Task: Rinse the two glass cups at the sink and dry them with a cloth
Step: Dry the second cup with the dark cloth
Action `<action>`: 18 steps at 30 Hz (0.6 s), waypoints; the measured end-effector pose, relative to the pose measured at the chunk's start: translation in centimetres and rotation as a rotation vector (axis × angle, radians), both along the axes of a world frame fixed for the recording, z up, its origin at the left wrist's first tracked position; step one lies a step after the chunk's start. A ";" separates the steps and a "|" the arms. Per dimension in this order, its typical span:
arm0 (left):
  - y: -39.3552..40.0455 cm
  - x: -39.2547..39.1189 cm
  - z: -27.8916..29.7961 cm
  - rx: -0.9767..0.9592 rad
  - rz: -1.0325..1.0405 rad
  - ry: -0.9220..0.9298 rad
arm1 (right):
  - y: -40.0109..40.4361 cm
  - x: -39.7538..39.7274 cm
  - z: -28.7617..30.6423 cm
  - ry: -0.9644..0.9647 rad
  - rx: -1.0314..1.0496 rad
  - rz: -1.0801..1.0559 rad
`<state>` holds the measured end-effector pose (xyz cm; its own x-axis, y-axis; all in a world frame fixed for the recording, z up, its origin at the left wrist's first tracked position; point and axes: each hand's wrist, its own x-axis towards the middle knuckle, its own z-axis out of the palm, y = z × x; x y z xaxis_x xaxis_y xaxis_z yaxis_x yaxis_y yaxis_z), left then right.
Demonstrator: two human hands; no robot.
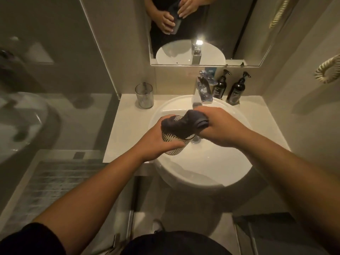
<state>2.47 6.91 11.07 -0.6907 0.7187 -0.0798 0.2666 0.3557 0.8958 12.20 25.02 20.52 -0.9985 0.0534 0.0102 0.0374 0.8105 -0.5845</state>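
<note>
Over the white sink (202, 168), my left hand (156, 142) grips a ribbed glass cup (174, 147), tilted with its mouth toward the right. A dark grey cloth (182, 126) is stuffed into the cup's mouth and drapes over its rim. My right hand (220, 128) holds the other end of the cloth, just right of the cup. A second ribbed glass cup (144, 96) stands upright on the counter at the back left of the basin.
The chrome tap (201, 92) stands behind the basin, with no water seen running. Two dark pump bottles (236, 91) stand to its right against the wall. A mirror (202, 30) hangs above. A toilet (22, 122) is at the left.
</note>
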 end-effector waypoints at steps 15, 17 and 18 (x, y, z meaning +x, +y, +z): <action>0.5 -3.9 2.2 0.011 -0.234 0.035 | -1.0 -2.3 0.7 -0.101 0.087 0.168; 0.9 -3.8 2.8 0.035 -0.247 0.009 | -0.4 -1.9 0.9 -0.208 0.076 0.258; 1.1 -3.8 3.0 0.038 -0.251 0.004 | -0.2 -1.8 0.8 -0.249 0.118 0.308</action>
<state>-1.28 8.04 14.03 -0.4908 0.8700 -0.0472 0.3454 0.2439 0.9062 10.38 24.82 21.30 -0.9405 -0.2352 -0.2453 -0.0887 0.8667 -0.4909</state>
